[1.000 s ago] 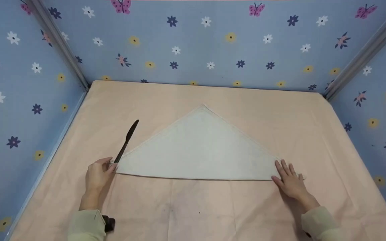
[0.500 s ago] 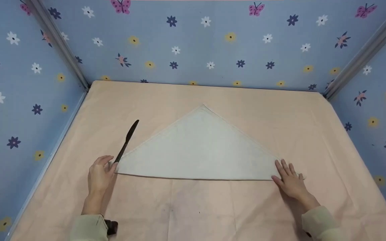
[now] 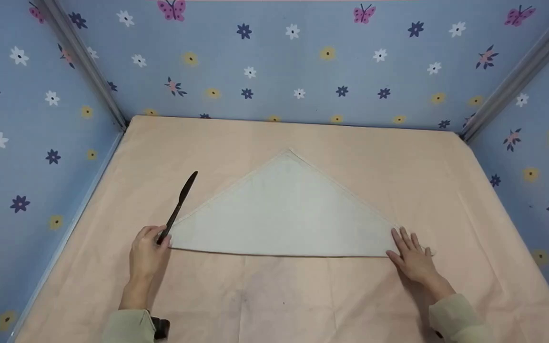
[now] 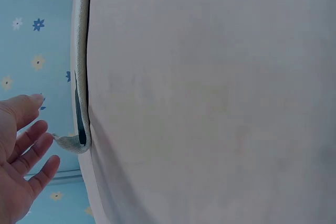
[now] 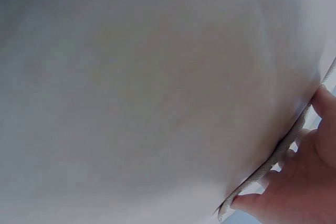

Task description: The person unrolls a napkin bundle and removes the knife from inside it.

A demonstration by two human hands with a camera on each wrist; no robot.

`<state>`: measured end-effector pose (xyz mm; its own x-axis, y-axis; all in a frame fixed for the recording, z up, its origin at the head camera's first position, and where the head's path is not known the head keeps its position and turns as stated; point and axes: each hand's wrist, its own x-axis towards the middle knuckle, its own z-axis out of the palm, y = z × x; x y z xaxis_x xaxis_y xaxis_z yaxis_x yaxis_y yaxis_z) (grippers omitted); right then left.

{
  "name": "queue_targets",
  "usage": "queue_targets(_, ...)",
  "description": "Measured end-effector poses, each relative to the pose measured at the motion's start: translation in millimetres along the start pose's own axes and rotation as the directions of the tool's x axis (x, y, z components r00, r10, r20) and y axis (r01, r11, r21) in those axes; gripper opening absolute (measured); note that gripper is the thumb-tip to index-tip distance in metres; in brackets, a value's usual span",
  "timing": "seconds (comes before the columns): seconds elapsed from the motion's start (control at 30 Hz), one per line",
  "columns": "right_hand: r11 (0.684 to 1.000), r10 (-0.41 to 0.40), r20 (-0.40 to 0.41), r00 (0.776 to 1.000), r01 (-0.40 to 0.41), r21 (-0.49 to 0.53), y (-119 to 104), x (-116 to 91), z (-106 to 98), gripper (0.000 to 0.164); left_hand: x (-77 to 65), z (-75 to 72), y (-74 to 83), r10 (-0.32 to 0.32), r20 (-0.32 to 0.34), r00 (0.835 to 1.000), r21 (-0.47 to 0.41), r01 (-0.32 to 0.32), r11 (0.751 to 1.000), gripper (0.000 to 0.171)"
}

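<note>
A pale cloth [image 3: 284,214], folded into a triangle, lies with its long edge toward me. At its left corner a black table knife [image 3: 186,190] slants away, blade outward. My left hand [image 3: 146,250] is at the handle end, fingertips around that corner. The left wrist view shows the fingers of my left hand [image 4: 23,163] relaxed and spread, thumb apart, fingertips right at the upturned cloth corner [image 4: 71,142]; the dark handle [image 4: 81,127] lies inside this curl. My right hand [image 3: 415,259] rests with fingers extended on the right corner, its tip showing beyond the fingers.
A peach cover [image 3: 284,305] with creases spreads over the table. Blue flowered panels [image 3: 274,62] stand at the back and both sides, joined by grey metal posts [image 3: 88,62]. A black device [image 3: 161,328] sits at my left cuff.
My left hand has shifted slightly right and its fingers have loosened at the left corner. More of the knife's handle end shows now. The right hand stays in place.
</note>
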<state>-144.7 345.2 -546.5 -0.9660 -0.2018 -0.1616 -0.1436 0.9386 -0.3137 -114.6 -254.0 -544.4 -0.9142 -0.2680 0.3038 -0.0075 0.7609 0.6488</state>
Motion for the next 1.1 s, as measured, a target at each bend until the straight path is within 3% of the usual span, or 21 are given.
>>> queue_targets(0.37, 1.000, 0.008, -0.003, 1.000, -0.008, -0.009, -1, 0, 0, 0.065, -6.1, -0.3, -1.5, 0.003, 0.049, 0.999, 0.039, -0.005, 0.999, 0.026)
queue_targets(0.73, 1.000, 0.002, 0.014, 1.000, -0.002, -0.001, 0, 0, -1, 0.066, -9.5, -6.4, -3.8, -0.037, 0.191, 0.981, 0.122, 0.014, 0.992, 0.038)
queue_targets(0.83, 1.000, 0.000, 0.008, 1.000, 0.000, 0.000, 0, 0, -1, 0.066, -10.6, -9.6, -5.2, -0.064, 0.264, 0.962, 0.154, 0.023, 0.988, 0.046)
queue_targets(1.0, 1.000, -0.006, 0.003, 1.000, 0.006, 0.001, 1, 0, -1, 0.066, -11.4, -13.7, -6.5, -0.112, 0.402, 0.909, 0.193, 0.035, 0.980, 0.064)
queue_targets(1.1, 1.000, -0.005, 0.008, 1.000, 0.005, 0.001, 0, 0, -1, 0.066, -12.1, -14.4, -7.6, -0.127, 0.437, 0.890, 0.194, 0.045, 0.980, 0.069)
